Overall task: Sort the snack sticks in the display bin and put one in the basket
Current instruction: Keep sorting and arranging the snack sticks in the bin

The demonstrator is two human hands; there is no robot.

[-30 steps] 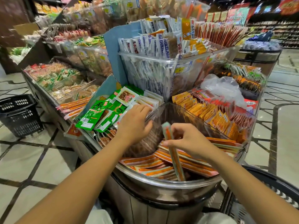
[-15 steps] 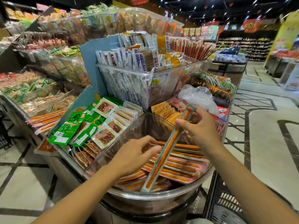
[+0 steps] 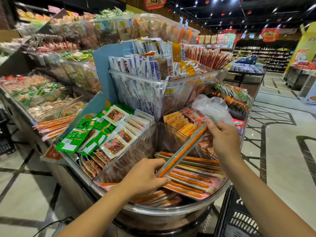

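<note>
Basket [image 3: 239, 219] is low at my right, just beside the stand, with only a corner in view. No stick shows in it, so I'd call that step not done. My left hand [image 3: 145, 177] pinches the near end of one snack stick [image 3: 183, 150]. My right hand [image 3: 224, 139] pinches the far end, fingers curled on it. The stick is slanted, lifted off the pile [image 3: 189, 180] and held over the display bin [image 3: 153, 212]. The pile below lies mostly lined up one way, with a few near the front rim skewed and overlapping. My read: sorting is well along but not finished. This stick either goes back in straight or is the one for the basket, can't tell which. Left to do: square up the near ones and drop one in the basket.

The bin is clear plastic with a curved front. Green packets [image 3: 80, 135] are fanned in the compartment to its left. Behind the bin are yellow packets [image 3: 176, 119] and a crumpled plastic bag [image 3: 210, 106]. Higher up, a clear tub [image 3: 179, 100] is packed with upright white packets. More snack bins run off to the left. The floor [image 3: 273, 151] is pale glossy tile with dark lines. Far right there are aisle shelves [image 3: 273, 55] and red hanging signs [image 3: 270, 34] under a dark ceiling.
</note>
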